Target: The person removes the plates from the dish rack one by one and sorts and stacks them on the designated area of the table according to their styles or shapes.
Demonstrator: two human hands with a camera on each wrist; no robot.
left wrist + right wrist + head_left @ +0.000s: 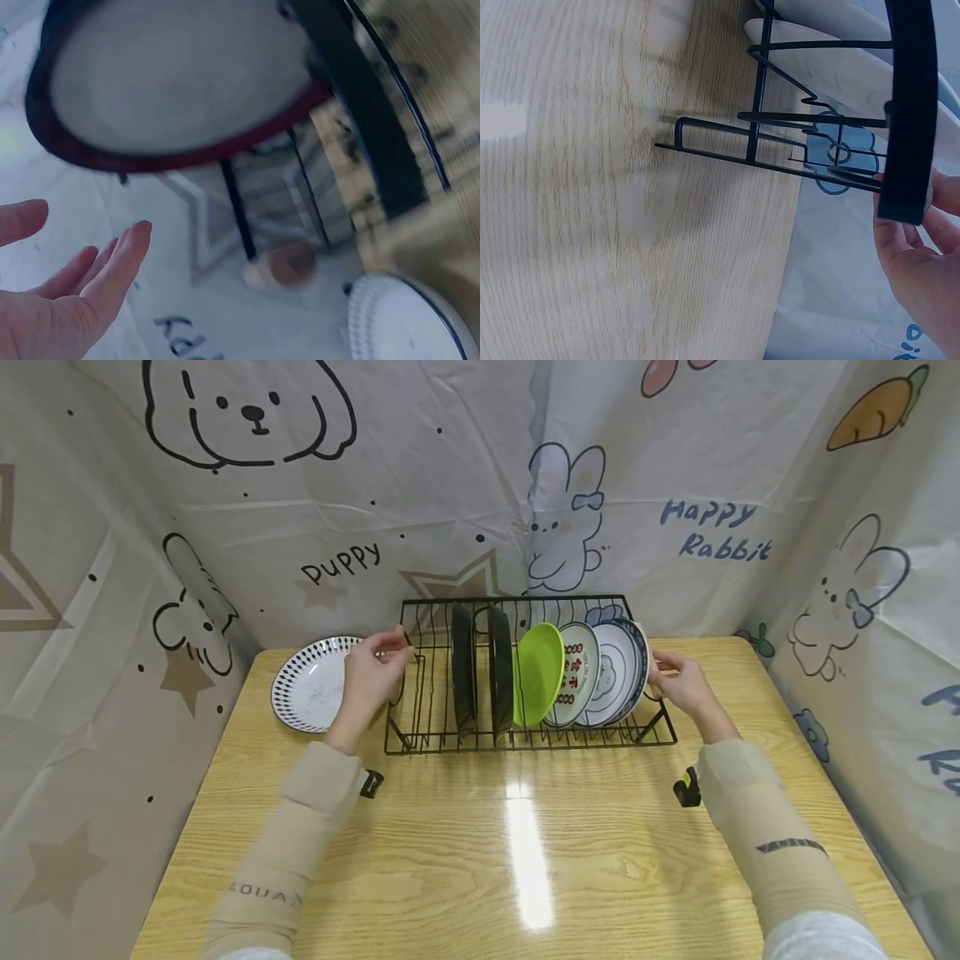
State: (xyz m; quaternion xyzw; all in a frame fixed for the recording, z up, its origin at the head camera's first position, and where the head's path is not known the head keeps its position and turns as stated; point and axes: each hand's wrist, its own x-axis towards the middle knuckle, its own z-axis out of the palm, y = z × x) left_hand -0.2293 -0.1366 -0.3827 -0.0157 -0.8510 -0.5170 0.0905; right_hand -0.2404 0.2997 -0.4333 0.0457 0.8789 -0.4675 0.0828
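A black wire dish rack point(450, 745) stands at the back of the table. Upright in it are two dark pans or plates point(501, 668), a lime-green plate point(538, 672), a white plate with red print point(579, 672) and blue-patterned white plates point(611, 668). My left hand point(372, 677) hovers by the rack's left end; in the left wrist view its thumb and fingers are spread with nothing between them. At the other end my right hand point(681, 681) grips the rack's side, its fingers point(891, 232) partly hidden behind the black end bar.
An oval white plate with a black diamond rim point(311, 693) lies left of the rack, partly behind my left hand. A printed cloth point(450, 485) hangs round the table's back and sides. The wooden tabletop point(450, 860) stretches in front of the rack.
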